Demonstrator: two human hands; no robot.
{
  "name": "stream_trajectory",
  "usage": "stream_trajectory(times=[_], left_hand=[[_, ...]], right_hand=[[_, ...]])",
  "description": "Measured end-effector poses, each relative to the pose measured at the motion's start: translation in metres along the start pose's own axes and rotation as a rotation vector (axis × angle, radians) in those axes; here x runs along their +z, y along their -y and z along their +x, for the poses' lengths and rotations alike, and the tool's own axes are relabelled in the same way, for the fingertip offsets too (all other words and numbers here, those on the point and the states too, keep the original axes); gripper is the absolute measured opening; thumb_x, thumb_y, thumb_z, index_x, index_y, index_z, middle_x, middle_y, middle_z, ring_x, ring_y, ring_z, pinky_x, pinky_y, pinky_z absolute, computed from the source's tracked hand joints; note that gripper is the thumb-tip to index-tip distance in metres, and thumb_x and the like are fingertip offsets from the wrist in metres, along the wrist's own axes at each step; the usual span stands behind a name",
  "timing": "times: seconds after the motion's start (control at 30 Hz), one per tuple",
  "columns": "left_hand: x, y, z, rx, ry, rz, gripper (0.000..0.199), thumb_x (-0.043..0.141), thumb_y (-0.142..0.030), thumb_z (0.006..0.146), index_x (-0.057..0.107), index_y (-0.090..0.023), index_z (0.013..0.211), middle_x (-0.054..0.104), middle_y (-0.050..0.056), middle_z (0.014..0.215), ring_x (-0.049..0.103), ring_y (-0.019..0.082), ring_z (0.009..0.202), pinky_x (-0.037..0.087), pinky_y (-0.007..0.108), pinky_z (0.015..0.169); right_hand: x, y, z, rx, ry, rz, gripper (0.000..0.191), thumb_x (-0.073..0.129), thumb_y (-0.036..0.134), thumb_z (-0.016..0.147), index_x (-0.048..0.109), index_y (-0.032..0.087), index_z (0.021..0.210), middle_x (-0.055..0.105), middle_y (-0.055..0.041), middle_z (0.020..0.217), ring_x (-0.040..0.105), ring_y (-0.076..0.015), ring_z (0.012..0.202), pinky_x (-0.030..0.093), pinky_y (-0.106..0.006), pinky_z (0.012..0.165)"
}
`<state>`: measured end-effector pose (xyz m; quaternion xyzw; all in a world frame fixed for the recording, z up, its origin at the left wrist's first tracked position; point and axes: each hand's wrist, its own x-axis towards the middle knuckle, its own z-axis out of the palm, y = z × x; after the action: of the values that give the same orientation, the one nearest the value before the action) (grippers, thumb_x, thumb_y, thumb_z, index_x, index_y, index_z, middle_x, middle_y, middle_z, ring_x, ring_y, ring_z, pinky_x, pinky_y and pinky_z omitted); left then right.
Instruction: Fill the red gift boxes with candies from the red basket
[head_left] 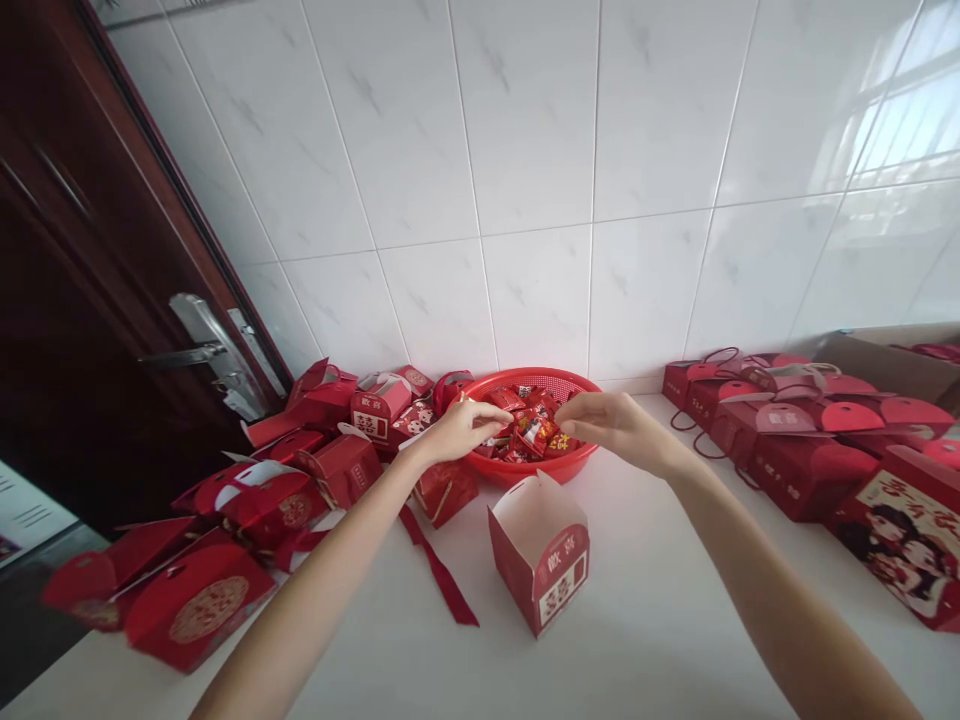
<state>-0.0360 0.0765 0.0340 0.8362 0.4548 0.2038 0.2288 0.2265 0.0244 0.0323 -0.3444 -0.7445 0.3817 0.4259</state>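
Note:
A red plastic basket (480,468) stands against the wall with several red-wrapped candies (534,428) inside. Over its left side reaches my left hand (466,430), fingers stretched out and apart, close to the candies. From the other side my right hand (621,428) extends over the rim, its fingers loosely bent with a gap to the thumb. I see nothing held in either hand, though the fingertips blend partly with the wrappers. In front of the basket, between my forearms, an open-topped red gift box (551,575) with Chinese characters stands upright; its bottom is hidden.
Several red gift boxes (202,600) crowd the left of the white table (637,640). A dark red ribbon (442,575) lies near the middle. More boxes with cord handles (810,460) fill the right, beside a cardboard carton (870,355). A door (90,250) is at left.

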Motion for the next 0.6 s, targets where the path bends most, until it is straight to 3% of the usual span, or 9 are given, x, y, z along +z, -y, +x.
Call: stream_trajectory(times=[0.07,0.13,0.2,0.27,0.4,0.5,0.6], left_hand=[[0.0,0.008,0.026,-0.133,0.112,0.216,0.031,0.054,-0.021,0.085,0.075,-0.019,0.108,0.075,0.006,0.116,0.068,0.022,0.106,0.05,0.029,0.094],[0.005,0.017,0.046,-0.205,0.199,0.308,0.017,0.064,-0.016,0.073,0.077,-0.017,0.084,0.079,0.006,0.088,0.071,0.025,0.088,0.053,0.031,0.082],[0.014,0.026,0.058,-0.261,0.274,0.372,0.015,0.073,-0.013,0.059,0.074,-0.018,0.073,0.076,0.004,0.074,0.071,0.026,0.078,0.054,0.032,0.074],[0.024,0.034,0.065,-0.294,0.305,0.415,0.031,0.077,-0.011,0.052,0.075,-0.019,0.081,0.076,0.004,0.08,0.071,0.027,0.079,0.054,0.032,0.073],[0.038,0.048,0.071,-0.31,0.297,0.431,0.058,0.076,-0.015,0.055,0.07,-0.02,0.112,0.073,0.009,0.108,0.07,0.029,0.09,0.055,0.035,0.077],[0.041,0.057,0.073,-0.273,0.278,0.393,0.057,0.077,-0.016,0.055,0.07,-0.02,0.111,0.072,0.01,0.113,0.067,0.031,0.1,0.053,0.035,0.084],[0.041,0.067,0.073,-0.216,0.239,0.299,0.042,0.075,-0.013,0.056,0.074,-0.019,0.098,0.075,0.007,0.098,0.068,0.03,0.095,0.051,0.033,0.084]], right_hand=[[0.005,-0.01,0.018,-0.02,-0.108,0.033,0.024,0.068,0.041,0.079,0.071,0.018,0.085,0.073,-0.0056,0.087,0.068,-0.0201,0.082,0.052,-0.032,0.076],[0.014,-0.025,0.036,-0.01,-0.229,0.014,0.02,0.068,0.037,0.077,0.07,0.017,0.078,0.071,-0.0047,0.078,0.066,-0.0195,0.076,0.051,-0.031,0.07],[0.022,-0.04,0.05,0.028,-0.272,0.021,0.014,0.066,0.032,0.075,0.069,0.018,0.074,0.07,-0.0036,0.074,0.065,-0.0193,0.073,0.05,-0.031,0.068],[0.03,-0.054,0.059,0.057,-0.263,0.049,0.011,0.065,0.028,0.074,0.068,0.018,0.073,0.07,-0.0028,0.071,0.066,-0.0191,0.071,0.051,-0.03,0.068],[0.038,-0.078,0.066,0.118,-0.244,0.072,0.009,0.065,0.027,0.072,0.066,0.018,0.069,0.068,-0.0022,0.064,0.065,-0.0188,0.064,0.052,-0.03,0.064],[0.039,-0.089,0.068,0.174,-0.248,0.087,0.008,0.066,0.026,0.071,0.066,0.018,0.071,0.067,-0.0017,0.064,0.065,-0.018,0.061,0.053,-0.03,0.062],[0.038,-0.093,0.068,0.196,-0.244,0.093,0.008,0.066,0.025,0.072,0.067,0.018,0.074,0.069,-0.0016,0.068,0.066,-0.0172,0.064,0.053,-0.028,0.064]])
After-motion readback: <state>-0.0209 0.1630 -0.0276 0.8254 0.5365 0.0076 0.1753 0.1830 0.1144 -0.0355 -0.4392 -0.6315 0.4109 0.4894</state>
